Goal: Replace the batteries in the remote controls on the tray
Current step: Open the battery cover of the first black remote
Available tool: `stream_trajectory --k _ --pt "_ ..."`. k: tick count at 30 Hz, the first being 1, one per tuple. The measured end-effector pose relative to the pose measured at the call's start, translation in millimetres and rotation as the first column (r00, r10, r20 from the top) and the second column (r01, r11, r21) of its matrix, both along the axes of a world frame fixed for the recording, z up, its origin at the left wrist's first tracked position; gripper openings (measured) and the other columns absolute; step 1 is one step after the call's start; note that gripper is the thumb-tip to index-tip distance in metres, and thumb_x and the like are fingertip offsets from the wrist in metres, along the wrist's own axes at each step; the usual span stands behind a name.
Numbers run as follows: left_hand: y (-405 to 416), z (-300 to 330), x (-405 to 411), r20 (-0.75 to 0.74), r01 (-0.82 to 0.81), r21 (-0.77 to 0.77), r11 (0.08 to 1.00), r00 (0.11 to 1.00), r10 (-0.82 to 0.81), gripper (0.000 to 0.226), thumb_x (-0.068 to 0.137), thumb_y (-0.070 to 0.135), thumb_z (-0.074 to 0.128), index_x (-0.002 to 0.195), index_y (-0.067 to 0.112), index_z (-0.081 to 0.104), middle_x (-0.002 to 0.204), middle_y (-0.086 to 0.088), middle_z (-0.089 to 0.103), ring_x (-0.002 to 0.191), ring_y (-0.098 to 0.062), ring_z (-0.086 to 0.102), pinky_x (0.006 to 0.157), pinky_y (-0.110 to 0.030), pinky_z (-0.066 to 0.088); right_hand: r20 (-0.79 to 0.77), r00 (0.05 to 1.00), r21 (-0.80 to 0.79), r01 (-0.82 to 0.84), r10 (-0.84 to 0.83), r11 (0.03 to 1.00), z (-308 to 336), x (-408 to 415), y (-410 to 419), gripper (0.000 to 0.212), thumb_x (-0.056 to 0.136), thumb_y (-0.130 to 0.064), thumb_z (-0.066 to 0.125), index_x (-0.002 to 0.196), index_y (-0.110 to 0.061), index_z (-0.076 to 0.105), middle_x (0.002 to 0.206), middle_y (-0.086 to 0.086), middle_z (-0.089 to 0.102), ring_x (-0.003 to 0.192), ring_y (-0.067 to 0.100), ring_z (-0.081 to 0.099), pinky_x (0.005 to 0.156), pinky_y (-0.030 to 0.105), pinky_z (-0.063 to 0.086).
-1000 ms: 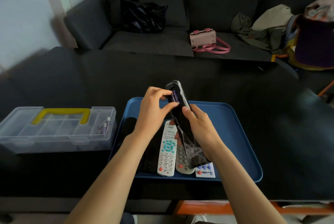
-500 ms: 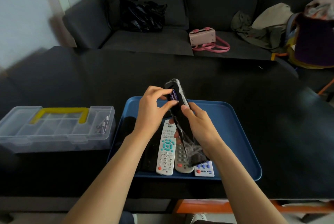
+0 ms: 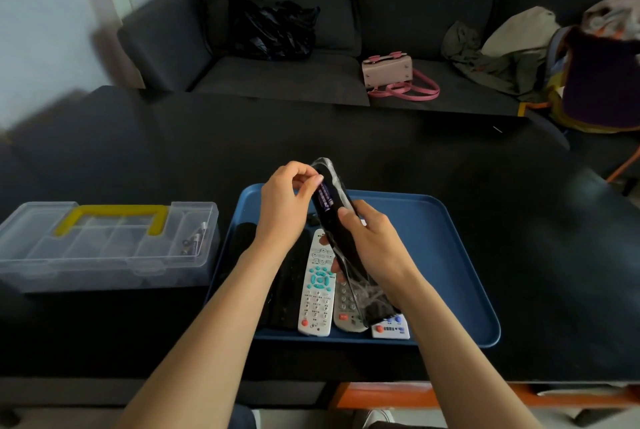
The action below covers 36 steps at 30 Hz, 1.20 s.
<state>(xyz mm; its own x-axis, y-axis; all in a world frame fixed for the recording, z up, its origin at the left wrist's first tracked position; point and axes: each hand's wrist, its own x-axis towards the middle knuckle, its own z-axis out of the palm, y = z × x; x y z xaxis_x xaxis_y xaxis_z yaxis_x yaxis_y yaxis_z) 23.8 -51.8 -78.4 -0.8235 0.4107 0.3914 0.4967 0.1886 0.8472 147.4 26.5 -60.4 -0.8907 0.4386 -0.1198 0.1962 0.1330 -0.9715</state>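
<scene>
A black remote in a clear plastic sleeve is held tilted above the blue tray, its back facing me. My right hand grips its middle from the right. My left hand pinches a purple battery sitting in the open compartment near the remote's top end. On the tray lie a white remote with teal buttons, a grey remote, a small white remote and a black remote, partly hidden by my arms.
A clear plastic box with a yellow handle stands left of the tray, with a few batteries in its right compartment. Everything sits on a black table. Behind it a dark sofa holds a black bag, a pink handbag and clothes.
My left thumb and fingers have shifted slightly on the battery at the remote's top end. The hands and remote stay over the tray.
</scene>
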Motion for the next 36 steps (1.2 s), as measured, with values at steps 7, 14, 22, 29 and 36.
stream_trajectory --k 7,14,22,29,36 --pt "-0.7 9.7 0.5 0.173 0.075 -0.004 0.997 0.982 -0.073 0.012 0.092 0.024 0.054 0.099 0.014 0.052 0.094 0.002 0.058 0.082 -0.005 0.057 0.065 -0.009 0.047 0.011 1.0 0.016 0.005 -0.005 1.0 1.6 -1.8 0.6 0.017 0.101 -0.029 0.039 0.111 -0.02 0.049 0.092 0.013 0.069 0.059 0.02 0.061 0.055 0.035 0.053" --pt "3.7 13.8 8.2 0.281 -0.037 0.266 0.963 0.959 -0.041 0.015 0.084 0.012 0.065 0.092 0.013 0.053 0.087 0.0 0.061 0.079 -0.007 0.064 0.068 -0.013 0.049 0.017 1.0 -0.106 0.011 -0.009 0.994 3.4 -2.3 1.1 0.02 0.102 -0.029 0.038 0.109 -0.015 0.05 0.095 0.018 0.069 0.058 0.022 0.061 0.052 0.035 0.052" --pt "-7.3 13.9 6.9 -0.039 0.008 -0.009 1.0 0.999 -0.009 0.015 0.092 0.014 0.052 0.1 0.01 0.064 0.094 -0.003 0.052 0.077 -0.002 0.049 0.068 -0.003 0.038 -0.019 0.999 -0.282 -0.032 0.028 0.959 4.8 1.2 4.5 0.025 0.102 -0.029 0.036 0.114 -0.013 0.05 0.098 0.02 0.069 0.06 0.025 0.062 0.055 0.037 0.053" --pt "-15.2 12.0 8.0 -0.399 0.039 -0.287 0.957 0.904 -0.157 0.037 0.079 0.016 0.072 0.114 0.007 0.065 0.09 -0.005 0.055 0.069 -0.005 0.045 0.06 -0.007 0.038 -0.031 0.999 -0.198 0.035 -0.042 0.98 2.3 2.7 4.8 0.022 0.102 -0.029 0.037 0.113 -0.016 0.051 0.089 0.013 0.07 0.057 0.02 0.062 0.052 0.032 0.054" --pt "-15.1 11.9 10.7 -0.405 0.071 -0.304 0.95 0.893 -0.196 0.031 0.08 0.013 0.07 0.109 0.004 0.067 0.088 -0.01 0.058 0.068 -0.006 0.046 0.066 -0.001 0.037 -0.048 0.998 -0.111 0.045 -0.05 0.993 0.9 1.9 2.2 0.018 0.102 -0.028 0.038 0.101 -0.021 0.054 0.093 0.017 0.069 0.06 0.023 0.061 0.056 0.039 0.053"
